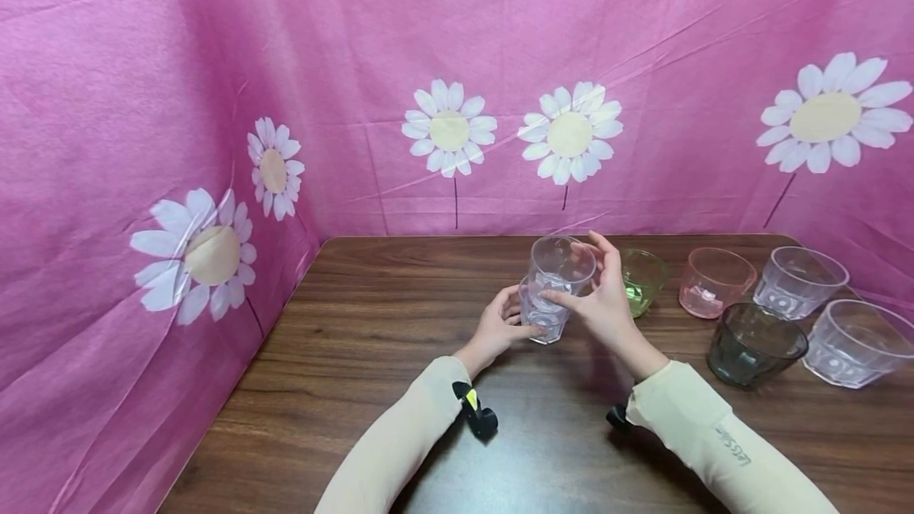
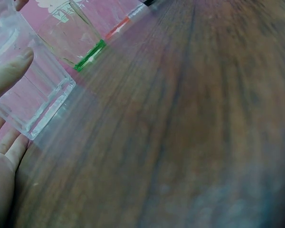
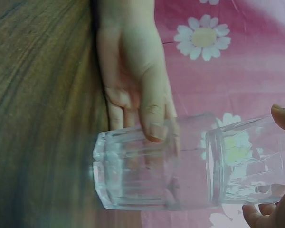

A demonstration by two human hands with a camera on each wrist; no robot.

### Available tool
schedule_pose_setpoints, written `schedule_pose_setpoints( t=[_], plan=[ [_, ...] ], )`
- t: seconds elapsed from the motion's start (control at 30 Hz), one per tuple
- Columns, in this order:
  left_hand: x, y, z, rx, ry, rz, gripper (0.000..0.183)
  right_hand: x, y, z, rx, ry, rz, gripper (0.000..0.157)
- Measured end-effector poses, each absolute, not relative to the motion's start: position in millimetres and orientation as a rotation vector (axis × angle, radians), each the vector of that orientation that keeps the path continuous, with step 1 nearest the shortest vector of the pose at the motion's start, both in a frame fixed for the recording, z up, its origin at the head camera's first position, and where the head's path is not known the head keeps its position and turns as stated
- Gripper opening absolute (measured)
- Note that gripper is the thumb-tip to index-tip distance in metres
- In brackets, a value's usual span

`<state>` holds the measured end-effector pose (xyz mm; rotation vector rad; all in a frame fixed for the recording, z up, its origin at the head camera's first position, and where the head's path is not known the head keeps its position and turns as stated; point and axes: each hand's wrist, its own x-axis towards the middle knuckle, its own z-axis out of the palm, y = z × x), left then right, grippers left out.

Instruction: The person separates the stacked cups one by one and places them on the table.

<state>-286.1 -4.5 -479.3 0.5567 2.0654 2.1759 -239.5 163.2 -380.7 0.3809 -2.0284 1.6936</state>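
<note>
Two clear plastic tumblers stand one above the other in front of me. My left hand (image 1: 494, 330) grips the lower tumbler (image 1: 551, 329), thumb on the near side and fingers round the far side. My right hand (image 1: 605, 304) holds the upper tumbler (image 1: 562, 264) between thumb and fingers. In the right wrist view, the base of the upper tumbler (image 3: 256, 161) overlaps the rim of the lower tumbler (image 3: 133, 190). The left wrist view has the lower tumbler's thick base (image 2: 50, 109) right at the tabletop.
Just behind my right hand is a green tumbler (image 1: 648, 276). Farther right on the wooden table (image 1: 400, 284) stand a pink tumbler (image 1: 714, 284), a dark grey tumbler (image 1: 757, 347) and two clear ones (image 1: 800, 284). A pink flowered cloth (image 1: 357, 86) hangs behind and at the left.
</note>
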Motion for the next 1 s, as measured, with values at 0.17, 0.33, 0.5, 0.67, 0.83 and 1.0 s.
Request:
schedule_pose_setpoints(
  t=[0.17, 0.33, 0.5, 0.67, 0.83, 1.0],
  plan=[
    [-286, -5, -478, 0.539, 2.069, 2.175, 0.069, -235, 169, -370, 0.353, -2.021, 1.684, 0.103],
    [-285, -5, -477, 0.558, 2.074, 2.173, 0.071, -227, 177, -360, 0.311, -1.993, 1.679, 0.102],
    [-285, -6, -475, 0.573, 2.062, 2.181, 0.071, -218, 185, -360, 0.299, -1.940, 1.716, 0.102],
    [-286, -6, -476, 0.572, 2.063, 2.180, 0.070, -208, 194, -366, 0.290, -1.930, 1.711, 0.104],
    [-285, -6, -476, 0.579, 2.066, 2.178, 0.071, -200, 208, -373, 0.275, -1.966, 1.638, 0.107],
    [-285, -5, -477, 0.571, 2.063, 2.176, 0.071, -194, 222, -380, 0.251, -2.036, 1.560, 0.109]
  ],
)
